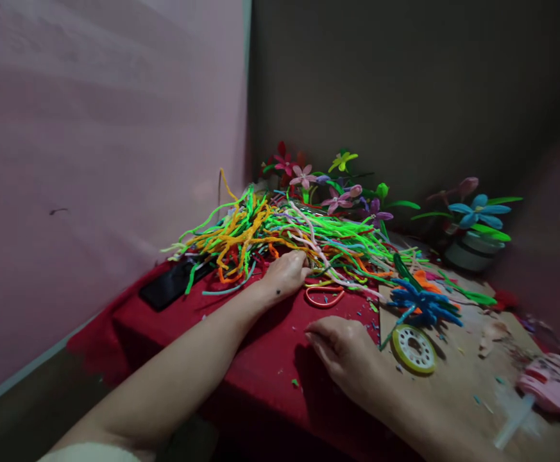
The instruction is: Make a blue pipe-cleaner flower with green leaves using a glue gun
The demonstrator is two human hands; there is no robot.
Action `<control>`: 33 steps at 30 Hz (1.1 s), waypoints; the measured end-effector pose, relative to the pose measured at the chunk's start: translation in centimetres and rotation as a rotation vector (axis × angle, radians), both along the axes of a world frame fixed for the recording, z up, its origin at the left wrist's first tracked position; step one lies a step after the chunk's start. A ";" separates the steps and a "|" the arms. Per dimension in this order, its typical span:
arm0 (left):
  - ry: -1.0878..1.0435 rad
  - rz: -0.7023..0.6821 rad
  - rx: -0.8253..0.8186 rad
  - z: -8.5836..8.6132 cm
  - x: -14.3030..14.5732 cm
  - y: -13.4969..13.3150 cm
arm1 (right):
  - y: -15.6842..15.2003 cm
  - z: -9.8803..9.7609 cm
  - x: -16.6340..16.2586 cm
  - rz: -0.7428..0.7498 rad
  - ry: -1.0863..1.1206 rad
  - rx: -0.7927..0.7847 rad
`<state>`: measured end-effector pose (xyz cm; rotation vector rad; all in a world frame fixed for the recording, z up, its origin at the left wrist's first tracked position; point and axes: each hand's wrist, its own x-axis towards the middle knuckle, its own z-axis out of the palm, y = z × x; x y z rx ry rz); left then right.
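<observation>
My left hand (287, 271) reaches to the front edge of a tangled heap of pipe cleaners (255, 224), mostly orange, green and pink. Its fingers are curled in against the strands, and their tips are partly hidden, so what they grip cannot be made out. Closer to me, my right hand (344, 343) hovers over the red cloth (270, 359), thumb and fingers drawn together with nothing showing in them. Between the hands and the heap lies a bent red loop (324, 304). Right of my right hand are a blue pipe-cleaner flower (424, 303) and a roll of yellow-edged tape (414, 350).
Pipe-cleaner flowers (337, 197) stand behind the heap, and a blue one (480, 212) rises from a pot (475, 251) at right. A pink glue gun (551, 388) rests on cardboard (457, 398). A black phone (167, 287) lies left, near the pink wall (106, 160).
</observation>
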<state>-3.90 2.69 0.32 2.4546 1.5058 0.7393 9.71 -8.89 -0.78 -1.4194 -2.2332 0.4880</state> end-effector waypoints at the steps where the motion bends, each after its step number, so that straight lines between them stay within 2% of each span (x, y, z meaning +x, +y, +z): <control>1: -0.014 0.012 0.031 0.4 -0.2 -0.2 | 0.0 -0.4 0.0 0.006 -0.001 0.029; 6: -0.048 0.165 0.168 3.2 -3.0 0.7 | -0.1 -1.8 0.0 0.027 -0.087 0.179; 9: 0.114 0.405 0.181 4.3 -5.8 3.2 | -0.2 -1.8 -0.2 0.043 -0.176 0.218; 14: 0.148 0.459 -0.025 4.2 -9.7 7.2 | -0.9 -1.1 -0.7 0.080 -0.279 0.212; 19: 0.037 0.474 -0.092 3.1 -11.6 7.7 | -0.2 0.9 -2.0 0.120 -0.173 0.126; 23: -0.056 0.505 -0.043 2.3 -12.1 7.3 | 4.3 3.6 -5.1 0.145 0.059 0.104; 26: -0.114 0.537 0.038 1.7 -12.1 7.2 | 9.6 4.9 -8.7 -0.007 0.160 0.112; 29: -0.138 0.530 0.107 1.3 -11.9 6.9 | 15.1 4.9 -12.1 -0.223 0.202 0.088; 33: -0.094 0.493 0.083 0.7 -11.6 6.7 | 19.9 4.0 -14.3 -0.361 0.320 0.017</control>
